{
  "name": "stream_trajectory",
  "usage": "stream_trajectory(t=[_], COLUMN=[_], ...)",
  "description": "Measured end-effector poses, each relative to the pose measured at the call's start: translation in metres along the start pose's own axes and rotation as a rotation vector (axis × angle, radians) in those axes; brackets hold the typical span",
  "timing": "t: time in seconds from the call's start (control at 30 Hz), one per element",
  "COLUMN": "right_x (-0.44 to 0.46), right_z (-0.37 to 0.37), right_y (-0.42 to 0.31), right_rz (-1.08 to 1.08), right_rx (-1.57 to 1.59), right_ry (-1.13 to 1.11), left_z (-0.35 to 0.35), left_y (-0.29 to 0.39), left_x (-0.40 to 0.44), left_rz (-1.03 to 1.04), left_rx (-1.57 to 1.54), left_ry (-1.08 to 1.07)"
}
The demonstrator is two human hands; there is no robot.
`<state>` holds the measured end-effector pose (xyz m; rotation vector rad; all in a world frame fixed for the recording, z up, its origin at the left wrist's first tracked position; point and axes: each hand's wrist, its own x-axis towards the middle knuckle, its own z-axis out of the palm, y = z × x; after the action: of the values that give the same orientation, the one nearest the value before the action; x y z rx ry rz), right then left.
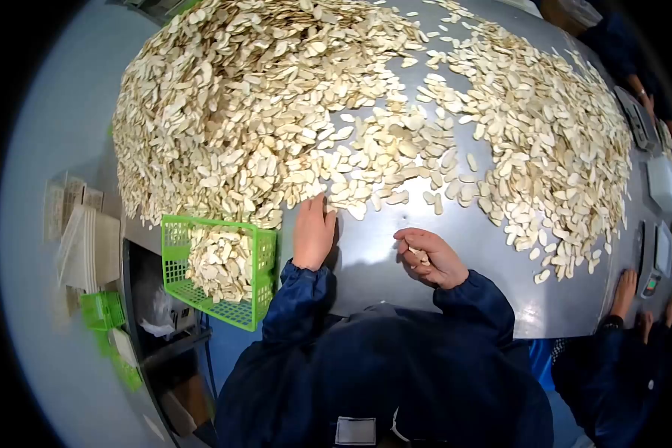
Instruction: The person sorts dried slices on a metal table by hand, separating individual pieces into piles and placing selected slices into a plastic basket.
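Note:
Pale, oval dried slices (224, 97) form a large heap on the metal table (373, 261). At the heap's near edge lies my left hand (313, 233), palm down with fingers stretched out, its tips by the nearest slices. My right hand (434, 260) is curled over bare metal, with a few pale slices (420, 256) held in its fingers. To the left of my left hand, a green plastic basket (264, 272) holds many of the same slices. Between the hands and the heap, a thin layer of slices (396, 142) is spread out.
A second spread of slices (552, 142) covers the table's right side. Scales (663, 250) and a white container (663, 183) stand along the right edge, near other people's hands (624, 293). Stacked pale trays (89, 246) and small green baskets (102, 310) are at the left.

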<state>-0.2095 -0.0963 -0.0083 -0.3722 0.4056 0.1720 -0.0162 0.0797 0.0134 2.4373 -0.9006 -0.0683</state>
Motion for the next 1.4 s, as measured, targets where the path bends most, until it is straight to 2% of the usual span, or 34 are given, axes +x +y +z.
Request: stream_trajectory(t=[0.1,0.13,0.2,0.27,0.3,0.33,0.4,0.53,0.63,0.67,0.77,0.8,0.9,0.93,1.03,1.07,1.1,1.17,1.27,1.37,1.4], right_x=[0.013,0.007,0.015,0.027,0.031,0.035,0.041,0.033,0.015,0.011,0.004,0.003,0.006,0.005,0.004,0.003,0.003,0.004,0.005,0.004,-0.001], right_z=[0.002,0.018,0.015,0.012,0.017,0.022,0.030,0.009,-0.002,-0.013,-0.013,-0.009,-0.002,-0.003,-0.003,-0.001,0.000,0.001,-0.004,-0.017,-0.016], right_y=[0.001,-0.003,0.005,0.018,0.021,0.022,0.021,-0.010,-0.041,-0.043,-0.039,-0.035,-0.024,-0.023,-0.022,-0.022,-0.023,-0.023,-0.022,-0.032,-0.038], right_rz=[0.158,0.150,0.223,0.243,0.239,0.235,0.201,-0.197,-0.564,-0.630,-0.546,-0.502,-0.419,-0.392,-0.314,-0.291,-0.266,-0.216,-0.139,-0.282,-0.398], right_rx=[0.479,0.491,0.413,0.342,0.279,0.215,0.101,0.041,0.087,0.106,0.100,0.060,-0.044,-0.068,-0.089,-0.091,-0.094,-0.107,-0.111,-0.028,0.028], right_ry=[-0.093,0.034,-0.039,-0.151,-0.126,-0.102,0.013,0.184,0.281,0.222,0.153,0.160,0.101,0.085,0.079,0.087,0.094,0.073,0.051,0.222,0.270], left_z=[-0.007,-0.010,-0.018,-0.010,-0.005,-0.007,0.007,0.001,0.009,0.012,0.008,0.015,0.027,0.018,0.029,0.034,0.021,0.020,0.023,0.022,0.018], left_y=[-0.023,-0.028,-0.027,-0.029,-0.028,-0.010,-0.005,0.011,-0.014,-0.018,0.006,0.009,0.029,0.041,0.033,0.031,0.047,0.049,0.048,0.051,0.052], left_x=[-0.008,-0.009,-0.010,-0.008,-0.007,-0.007,-0.011,-0.017,-0.012,-0.009,0.000,0.001,0.002,0.003,0.017,0.023,0.032,0.046,0.043,0.042,0.048], left_rz=[-0.074,-0.097,-0.123,-0.025,0.026,-0.039,0.013,0.076,0.087,0.072,0.005,0.034,0.258,0.218,0.295,0.215,0.102,-0.064,0.179,0.276,0.267], left_rx=[-0.004,0.002,0.022,-0.049,-0.085,-0.095,-0.183,-0.358,-0.361,-0.359,-0.287,-0.258,-0.318,-0.311,-0.323,-0.256,-0.204,-0.110,-0.165,-0.360,-0.298], left_ry=[-0.028,-0.012,0.015,0.050,0.068,-0.028,-0.123,-0.323,-0.277,-0.213,-0.103,-0.130,-0.318,-0.462,-0.318,-0.188,-0.162,-0.258,-0.559,-0.533,-0.505])
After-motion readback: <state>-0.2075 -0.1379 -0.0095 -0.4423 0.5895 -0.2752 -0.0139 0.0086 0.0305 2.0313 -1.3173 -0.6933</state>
